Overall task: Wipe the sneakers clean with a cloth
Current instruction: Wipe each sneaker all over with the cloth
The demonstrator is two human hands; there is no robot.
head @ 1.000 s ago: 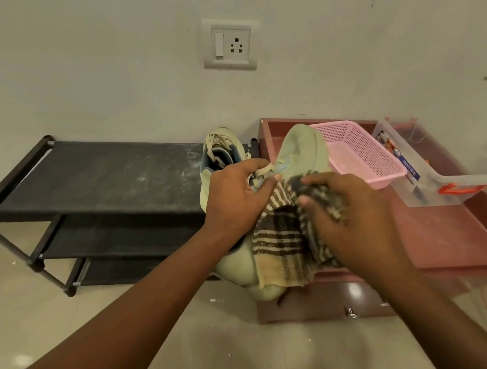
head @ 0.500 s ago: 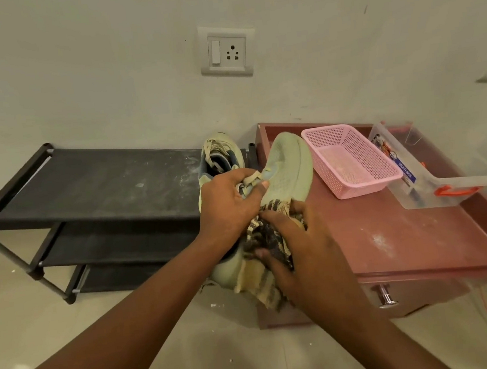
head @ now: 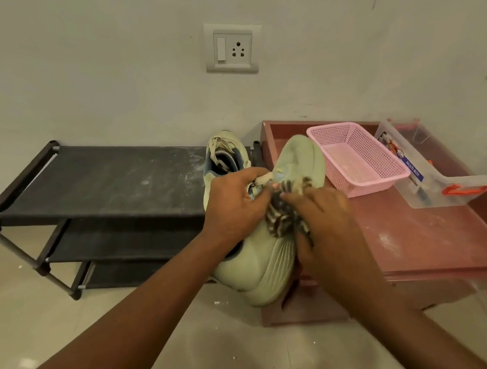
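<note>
My left hand (head: 235, 206) grips one sneaker (head: 263, 261) by its laces; my right hand (head: 318, 215) fingers press the cloth (head: 279, 213) on its side. Second sneaker (head: 224, 159) waits at the rack's (head: 108, 181) right end, seemingly unwiped.

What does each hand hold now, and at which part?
The left hand grips the pale green sneaker at its laces. The right hand presses the bunched striped cloth against its side.
</note>
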